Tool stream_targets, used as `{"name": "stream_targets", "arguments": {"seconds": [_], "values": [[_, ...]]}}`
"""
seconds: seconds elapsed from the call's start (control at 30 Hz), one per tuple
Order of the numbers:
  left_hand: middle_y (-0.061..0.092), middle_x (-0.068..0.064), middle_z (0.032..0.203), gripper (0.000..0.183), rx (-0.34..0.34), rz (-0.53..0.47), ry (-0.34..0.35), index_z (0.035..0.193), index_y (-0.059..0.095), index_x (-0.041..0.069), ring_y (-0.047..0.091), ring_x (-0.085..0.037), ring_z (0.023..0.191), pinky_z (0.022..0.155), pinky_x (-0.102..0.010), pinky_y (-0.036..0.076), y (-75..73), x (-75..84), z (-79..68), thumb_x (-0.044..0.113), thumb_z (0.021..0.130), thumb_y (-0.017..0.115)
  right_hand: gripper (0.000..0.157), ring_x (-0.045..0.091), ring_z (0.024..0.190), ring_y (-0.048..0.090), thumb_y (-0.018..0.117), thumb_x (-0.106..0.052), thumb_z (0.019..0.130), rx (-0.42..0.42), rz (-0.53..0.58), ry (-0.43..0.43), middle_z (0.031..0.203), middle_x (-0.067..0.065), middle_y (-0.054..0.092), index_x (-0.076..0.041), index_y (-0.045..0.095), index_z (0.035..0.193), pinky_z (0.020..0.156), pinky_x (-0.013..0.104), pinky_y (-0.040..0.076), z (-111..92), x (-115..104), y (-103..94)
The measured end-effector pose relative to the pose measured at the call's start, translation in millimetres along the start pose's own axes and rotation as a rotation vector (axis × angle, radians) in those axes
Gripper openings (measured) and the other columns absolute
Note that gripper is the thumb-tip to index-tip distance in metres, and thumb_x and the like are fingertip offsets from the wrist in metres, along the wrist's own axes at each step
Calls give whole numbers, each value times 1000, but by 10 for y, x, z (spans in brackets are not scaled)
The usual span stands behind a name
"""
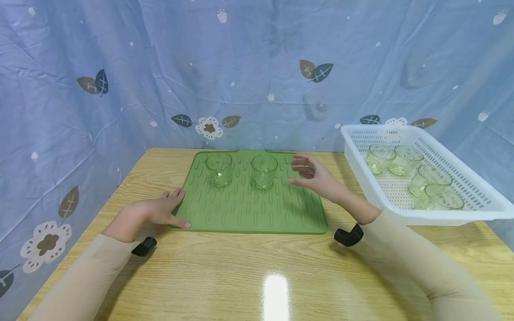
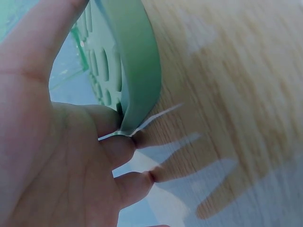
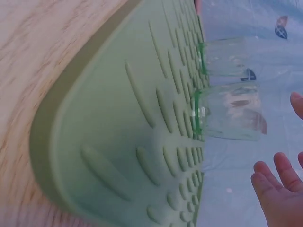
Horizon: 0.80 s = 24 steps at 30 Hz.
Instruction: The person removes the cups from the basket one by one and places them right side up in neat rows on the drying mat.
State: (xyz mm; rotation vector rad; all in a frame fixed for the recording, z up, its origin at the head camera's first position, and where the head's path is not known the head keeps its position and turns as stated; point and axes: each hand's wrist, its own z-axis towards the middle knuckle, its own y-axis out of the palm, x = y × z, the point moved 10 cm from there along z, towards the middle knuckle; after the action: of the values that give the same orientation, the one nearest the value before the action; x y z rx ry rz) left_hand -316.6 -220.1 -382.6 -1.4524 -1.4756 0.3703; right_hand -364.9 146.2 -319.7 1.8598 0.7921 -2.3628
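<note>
Glass count: 6 visible, split 2 / 4. Our read: work approx. a third through, 2 glasses stood out, 4 left in basket.

Done, as we judge: L glass (image 1: 220, 173) and R glass (image 1: 264, 174) both upright on green mat (image 1: 241, 216), side by side, gap betw. them, toward mat's rear half. R wrist view agrees: bases down on the ridged surface.

Left: white basket (image 1: 371, 196) on table (image 1: 209, 272), R of mat, w/ 4 clear green glasses (image 1: 429, 176) inside, grouped in two pairs, rims up; nearest one partly hidden by basket wall. Whether paired glasses touch, we can't tell.

Hands: R hand (image 1: 315, 180) beside R glass, fingers loosely curved, thumb apart, holding nothing; gap to glass visible in head view. Placement of R glass thus looks complete to us, no grip on it. L hand (image 1: 162, 210) spread at mat's L edge, thumb over the front corner, fingers extended, nothing grasped; prob. steadying mat, tho pressure can't be judged.
</note>
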Motion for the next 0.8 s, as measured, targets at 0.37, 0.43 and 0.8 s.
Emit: {"name": "stream_targets", "arguments": {"seconds": [0.37, 0.43, 0.8], "values": [[-7, -41, 161, 119, 1, -5, 7, 157, 3, -16, -11, -64, 143, 108, -80, 7, 17, -3, 12, 50, 91, 76, 62, 45, 139, 43, 69, 4, 95, -55, -68, -91, 145, 26, 49, 6, 39, 149, 118, 44, 33, -282, -171, -133], [-8, -41, 161, 119, 0, -8, 6, 157, 2, -15, -11, -64, 143, 108, -80, 7, 14, -6, 14, 50, 91, 76, 60, 47, 138, 43, 70, 5, 95, -70, -92, -122, 145, 27, 50, 8, 41, 147, 118, 37, 34, -338, -223, -147], [-7, -41, 161, 120, 3, 0, 5, 157, 2, -16, -11, -64, 143, 108, -80, 7, 10, -21, 27, 52, 91, 76, 49, 11, 129, 55, 74, 2, 93, -128, -309, -272, 135, 16, 61, 4, 56, 138, 108, 16, 38, -670, -418, -284]]}}
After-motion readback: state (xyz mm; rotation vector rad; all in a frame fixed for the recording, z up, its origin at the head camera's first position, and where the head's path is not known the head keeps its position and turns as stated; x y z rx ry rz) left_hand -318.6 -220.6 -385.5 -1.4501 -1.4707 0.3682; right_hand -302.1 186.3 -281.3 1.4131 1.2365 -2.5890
